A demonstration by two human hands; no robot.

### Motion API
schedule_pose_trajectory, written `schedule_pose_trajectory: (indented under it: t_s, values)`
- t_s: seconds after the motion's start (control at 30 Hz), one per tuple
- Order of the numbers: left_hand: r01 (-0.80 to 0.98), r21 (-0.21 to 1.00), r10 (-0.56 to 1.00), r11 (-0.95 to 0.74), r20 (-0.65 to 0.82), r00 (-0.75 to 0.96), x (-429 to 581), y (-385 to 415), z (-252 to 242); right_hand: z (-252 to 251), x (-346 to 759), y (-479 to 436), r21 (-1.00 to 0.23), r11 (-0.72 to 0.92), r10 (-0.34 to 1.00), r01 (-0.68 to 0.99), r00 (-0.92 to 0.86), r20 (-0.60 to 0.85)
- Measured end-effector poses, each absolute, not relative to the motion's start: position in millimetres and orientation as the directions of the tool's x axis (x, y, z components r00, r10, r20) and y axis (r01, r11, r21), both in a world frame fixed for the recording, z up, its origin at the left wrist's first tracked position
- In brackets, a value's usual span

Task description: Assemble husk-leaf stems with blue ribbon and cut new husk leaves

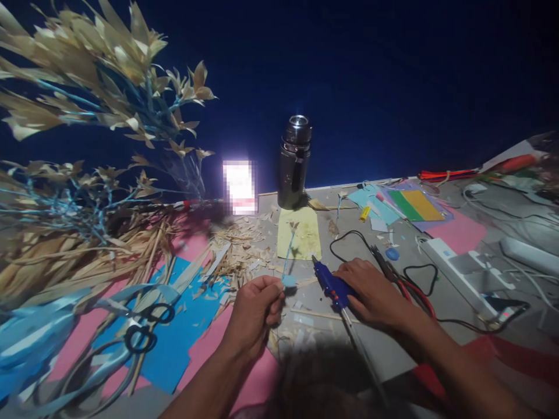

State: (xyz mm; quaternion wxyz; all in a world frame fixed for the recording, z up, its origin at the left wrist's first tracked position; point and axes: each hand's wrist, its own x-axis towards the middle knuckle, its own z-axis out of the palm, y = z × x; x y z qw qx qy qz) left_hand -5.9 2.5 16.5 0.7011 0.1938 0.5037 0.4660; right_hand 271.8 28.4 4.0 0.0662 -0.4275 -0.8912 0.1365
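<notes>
My left hand (257, 305) is closed in a pinch on a thin light-blue wrapped stem (288, 253). A small dried-leaf bud (293, 226) tops the stem, and a light-blue piece (289, 281) sticks out beside my fingertips. To its right, my right hand (364, 288) grips a dark-blue glue gun (329, 284), its fingers partly hidden behind the palm. The nozzle points up and left, toward a pale yellow sheet (305, 233). A long translucent glue stick (360, 349) trails out of the gun's back end.
A dark thermos (294, 166) stands behind the yellow sheet. Scissors (142, 331), blue paper (170, 326) and dried husk strips (131, 247) lie left, below leafy blue-stemmed branches (148, 87). Husk scraps (242, 244) litter the middle. Pliers (384, 265) and a power strip (458, 279) lie right.
</notes>
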Motion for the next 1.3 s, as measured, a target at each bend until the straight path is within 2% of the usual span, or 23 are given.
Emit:
schedule_pose_trajectory:
  t_s: [0.1, 0.2, 0.23, 0.3, 0.37, 0.43, 0.53, 0.87, 1.0, 1.07, 1.17, 1.23, 1.3]
  values:
    - [-0.447, 0.752, 0.855, 0.484, -0.516, 0.058, -5.5, -0.3, 18.1, 12.6, 266.7, 23.7, -0.357, 0.580, 0.795, 0.732, -0.604, 0.055]
    - [-0.438, 0.762, 0.862, 0.478, -0.501, 0.070, -4.1, -3.4, 19.0, 22.2, 243.7, 18.8, -0.581, 0.473, 0.869, 0.662, -0.459, 0.184]
    - [-0.434, 0.766, 0.866, 0.475, -0.494, 0.075, -3.6, -4.2, 19.1, 24.3, 232.5, 18.0, -0.699, 0.393, 0.903, 0.598, -0.395, 0.169]
    - [-0.422, 0.777, 0.873, 0.467, -0.482, 0.079, -2.8, -5.5, 19.3, 25.7, 208.4, 18.2, -0.894, 0.134, 0.940, 0.426, -0.341, -0.021]
    - [-0.414, 0.786, 0.877, 0.459, -0.475, 0.072, -2.4, -6.2, 20.1, 24.5, 187.1, 20.5, -0.960, -0.042, 0.916, 0.275, -0.373, -0.147]
    - [-0.411, 0.790, 0.878, 0.455, -0.474, 0.063, -2.5, -6.6, 21.6, 23.0, 172.3, 23.2, -0.977, -0.126, 0.906, 0.174, -0.381, -0.184]
    - [-0.418, 0.787, 0.877, 0.455, -0.478, 0.055, -3.0, -7.2, 24.3, 24.4, 162.0, 24.6, -0.985, -0.126, 0.932, 0.117, -0.327, -0.158]
    - [-0.509, 0.771, 0.904, 0.383, -0.426, 0.034, 0.2, -10.6, 22.4, 35.3, 157.3, 12.2, -0.983, -0.039, 0.978, 0.179, -0.193, -0.074]
    - [-0.472, 0.835, 0.933, 0.283, -0.353, -0.064, 3.1, -13.2, 25.6, 38.6, 155.0, 6.5, -0.976, 0.009, 0.988, 0.218, -0.154, -0.025]
    - [-0.338, 0.920, 0.943, 0.199, -0.274, -0.190, 4.5, -15.9, 28.9, 40.5, 152.1, 3.8, -0.975, 0.013, 0.990, 0.220, -0.140, -0.019]
    - [-0.043, 0.999, 0.932, 0.007, -0.022, -0.362, 5.5, -21.1, 29.7, 41.9, 145.7, 0.3, -0.984, -0.006, 0.993, 0.179, -0.117, -0.027]
    - [0.145, 0.977, 0.910, -0.159, 0.201, -0.362, 4.1, -23.7, 26.0, 41.5, 140.7, -1.4, -0.988, -0.023, 0.996, 0.152, -0.086, -0.036]
    - [0.310, 0.896, 0.870, -0.317, 0.405, -0.281, 0.9, -24.6, 20.7, 40.6, 136.1, -2.7, -0.991, -0.029, 0.998, 0.134, -0.048, -0.036]
